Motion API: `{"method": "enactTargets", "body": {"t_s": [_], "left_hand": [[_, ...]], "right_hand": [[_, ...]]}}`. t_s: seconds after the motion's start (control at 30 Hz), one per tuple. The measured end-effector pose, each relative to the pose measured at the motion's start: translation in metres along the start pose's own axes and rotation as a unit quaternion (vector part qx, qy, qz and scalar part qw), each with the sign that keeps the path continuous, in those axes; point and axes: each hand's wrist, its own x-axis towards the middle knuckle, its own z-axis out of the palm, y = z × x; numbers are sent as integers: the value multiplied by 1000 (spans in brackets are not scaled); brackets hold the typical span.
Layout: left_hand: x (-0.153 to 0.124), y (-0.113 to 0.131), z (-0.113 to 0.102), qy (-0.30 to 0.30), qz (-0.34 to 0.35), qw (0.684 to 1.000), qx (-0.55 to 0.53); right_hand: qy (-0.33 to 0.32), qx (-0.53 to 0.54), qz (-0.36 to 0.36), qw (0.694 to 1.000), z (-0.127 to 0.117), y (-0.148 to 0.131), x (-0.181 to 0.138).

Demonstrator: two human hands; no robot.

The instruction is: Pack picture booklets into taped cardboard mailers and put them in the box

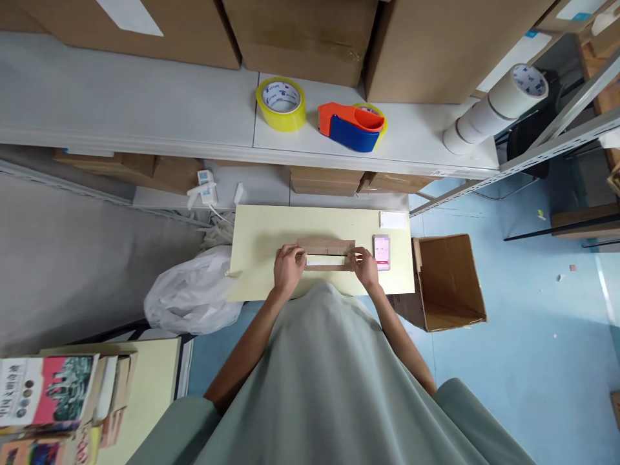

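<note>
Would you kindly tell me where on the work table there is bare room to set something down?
The widest bare patch of the table lies between its left edge and the left hand. A bare strip also runs behind the cardboard, up to the white item at back right. The right end is tighter, with the phone beside the right hand.

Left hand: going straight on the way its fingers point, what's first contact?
The brown cardboard: its left end is right at the left hand's fingertips. Probably in contact now, though depth is hard to judge from above.
</note>
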Motion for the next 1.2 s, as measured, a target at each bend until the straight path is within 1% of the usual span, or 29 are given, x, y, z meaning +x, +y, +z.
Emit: {"method": "enactTargets", "body": {"t_s": [0.07,0.2,0.3,0.37,0.47,0.63,0.8,0.93,1.07,1.2], "left_hand": [[1,3,3,1,-7,1000,15],[5,10,8,14,-9,999,49],[9,14,9,-4,3,998,64],[10,14,10,-13,7,998,60],[10,13,10,-6,2,999,48],[12,10,13,-5,-10,999,51],[20,8,16,-6,0,999,53],[22,3,18,-7,7,999,42],[18,-4,22,2,-2,999,38],[18,-9,27,15,-13,999,26]], "right_hand": [[-3,-44,20,999,0,-6,4],[-10,-136,86,987,5,-21,11],[-23,-167,103,980,8,-32,14],[-29,-160,87,983,10,-37,15],[-27,-139,65,988,12,-39,14],[-23,-140,83,986,19,-36,15],[-31,-154,93,983,22,-34,24],[-44,-161,73,983,23,-31,27],[-29,-130,52,990,27,-22,23],[-10,-69,24,997,29,-12,20]]}}
